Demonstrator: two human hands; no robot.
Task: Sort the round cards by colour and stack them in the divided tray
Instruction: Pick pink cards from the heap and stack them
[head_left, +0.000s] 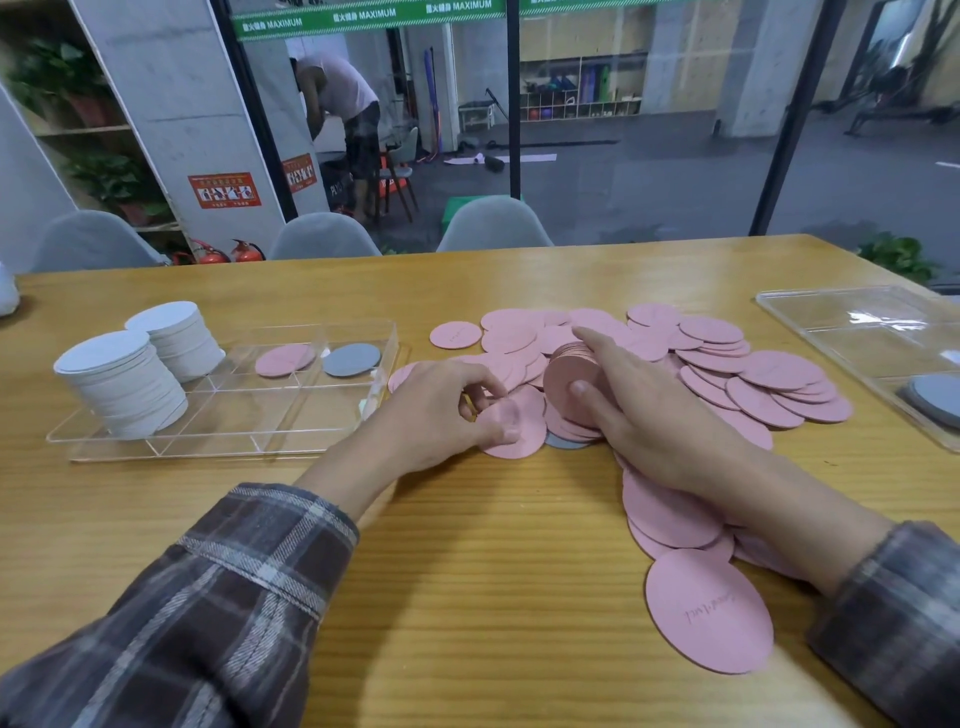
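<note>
The step in hand is judged to be the gathering of pink cards into one bundle before it is carried to the divided tray (228, 415), which lies toward the left edge of the tabletop (467, 545).

A bundle of pink cards (569, 366) is held on edge near the middle of the tabletop by the right hand (654, 421). The thumb is pressed on the bundle's near face and the forefinger is laid along its top, so the fingers (597, 343) are clamped around it. The right forearm rests across part of the loose heap of pink cards (727, 374), which spreads from the middle toward the right edge.

Just left of the bundle, a single pink card (519, 426) is pinched flat against the tabletop by the curled fingers (483, 382) and thumb of the left hand (447, 410).

A grey card (563, 442) shows partly from under the cards below the bundle.

In the tray, two white stacks (124, 384) are set at its left end, and one tray pink card (284, 359) and one tray grey card (351, 359) lie in neighbouring far compartments.

Next, the pinched card probably needs to be lifted by its edge and added to the bundle. The grey card should be kept out of it.
</note>
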